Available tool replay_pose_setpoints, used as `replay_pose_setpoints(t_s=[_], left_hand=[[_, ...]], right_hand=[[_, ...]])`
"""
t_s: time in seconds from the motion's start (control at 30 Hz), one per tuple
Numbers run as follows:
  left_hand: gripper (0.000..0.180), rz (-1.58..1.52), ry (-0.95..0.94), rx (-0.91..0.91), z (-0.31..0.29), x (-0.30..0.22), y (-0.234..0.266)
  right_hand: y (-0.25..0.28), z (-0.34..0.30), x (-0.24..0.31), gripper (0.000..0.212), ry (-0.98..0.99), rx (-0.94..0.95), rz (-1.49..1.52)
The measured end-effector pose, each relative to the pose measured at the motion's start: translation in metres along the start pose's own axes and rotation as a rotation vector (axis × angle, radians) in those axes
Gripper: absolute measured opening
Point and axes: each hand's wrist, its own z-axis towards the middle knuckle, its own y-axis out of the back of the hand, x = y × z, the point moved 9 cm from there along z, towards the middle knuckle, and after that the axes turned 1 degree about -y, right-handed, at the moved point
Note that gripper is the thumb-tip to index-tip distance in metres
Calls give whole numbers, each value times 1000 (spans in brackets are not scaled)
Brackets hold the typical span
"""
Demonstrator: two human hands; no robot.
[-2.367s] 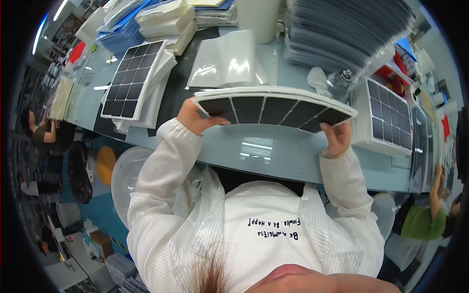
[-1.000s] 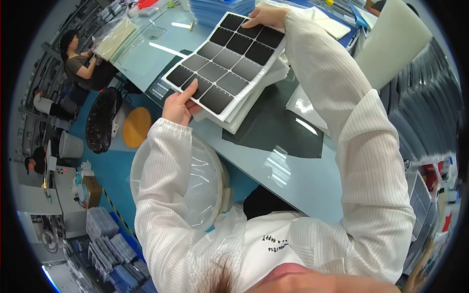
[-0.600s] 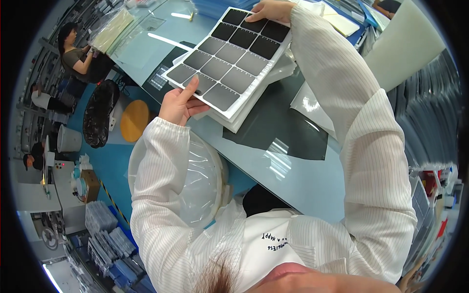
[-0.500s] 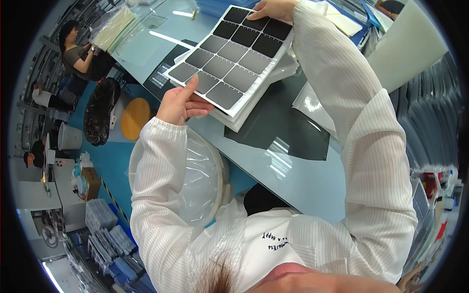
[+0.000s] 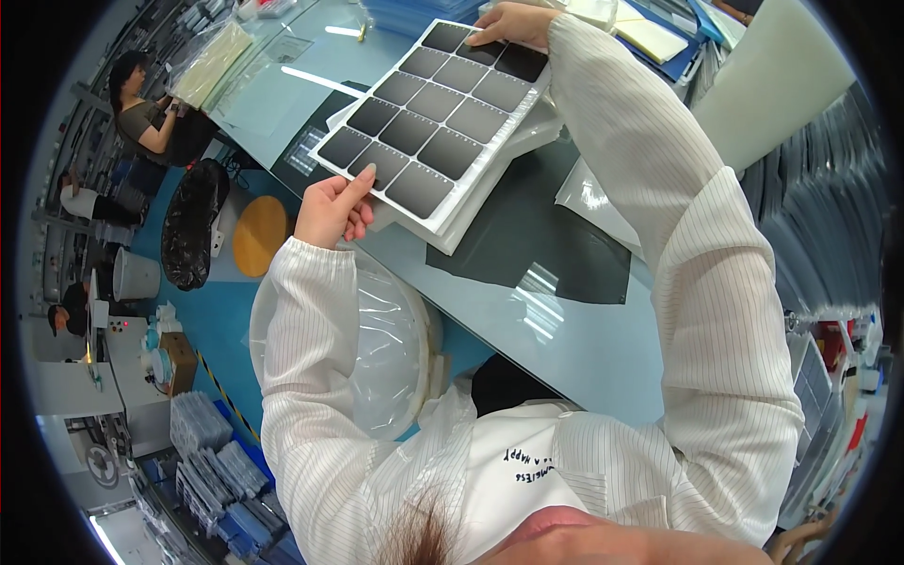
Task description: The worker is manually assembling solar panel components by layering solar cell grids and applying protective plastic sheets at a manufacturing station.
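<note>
A white-bordered sheet (image 5: pixel 408 132) carries rows of dark grey, round-cornered rectangles and lies tilted across my two hands. My left hand (image 5: pixel 331 209) grips its near left corner, thumb on top and the other fingers curled at or under the edge. At the far right corner, my right hand (image 5: pixel 516 25) pinches the sheet with fingers over a dark rectangle. Beneath it sits a stack of white, plastic-wrapped sheets (image 5: pixel 485 193); whether the held sheet touches this stack cannot be made out. A large dark glossy film (image 5: pixel 565 240) lies under the stack on the table.
The glass-topped table (image 5: pixel 603 353) runs diagonally. A big translucent roll (image 5: pixel 786 80) stands at right beside stacked clear sheets (image 5: pixel 819 217). Near my left arm is a plastic-lined bin (image 5: pixel 386 358). An orange round stool (image 5: pixel 262 233) and a seated person (image 5: pixel 141 113) are farther left.
The sheet has dropped slightly nearer to me and its tilt has changed, so the reflections on its dark rectangles differ. Both hands keep hold of it.
</note>
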Motion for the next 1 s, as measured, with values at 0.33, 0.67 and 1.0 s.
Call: replay_pose_setpoints(t_s=[0.33, 0.67, 1.0], left_hand=[[51, 5, -144, -190, -16, -6, 8], [26, -140, -508, 429, -106, -99, -196], [26, 199, -543, 1025, -210, -108, -403]], right_hand=[[43, -137, 121, 23, 593, -604, -116], [-1, -473, 172, 25, -67, -481, -604], [56, -776, 172, 20, -751, -919, -885]])
